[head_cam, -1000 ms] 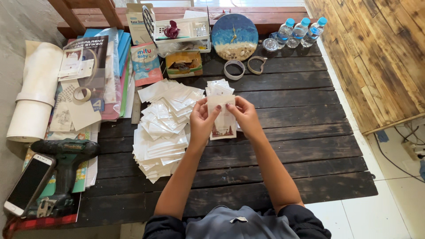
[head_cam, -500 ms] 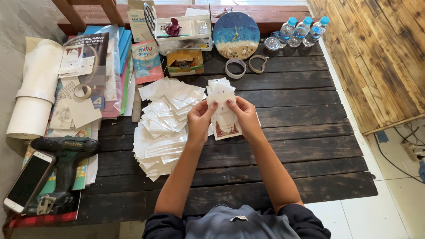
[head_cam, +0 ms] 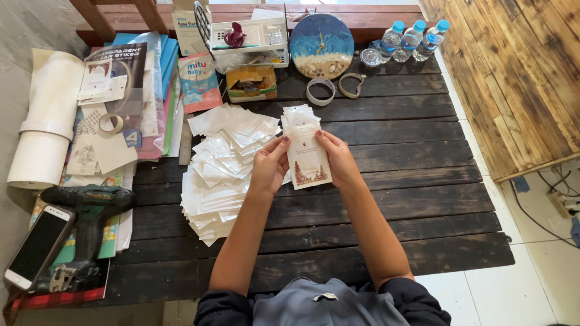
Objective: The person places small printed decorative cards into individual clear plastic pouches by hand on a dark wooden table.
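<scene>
Both hands pinch one white card by its long edges, left hand and right hand closed on it above the table. A pile of packets lies just left of the grip; more packets lie just beyond it.

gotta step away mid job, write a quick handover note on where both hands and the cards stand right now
Left hand: grips the left edge of a white card with a small picture at its bottom.
Right hand: grips the same card's right edge, held just above the dark wooden table.
A small stack of clear sleeves lies just beyond the card; a big loose pile of white packets sits left of the hands.
Done: cannot tell how many are finished.
Left: the card in hand, likely more from the pile.
</scene>
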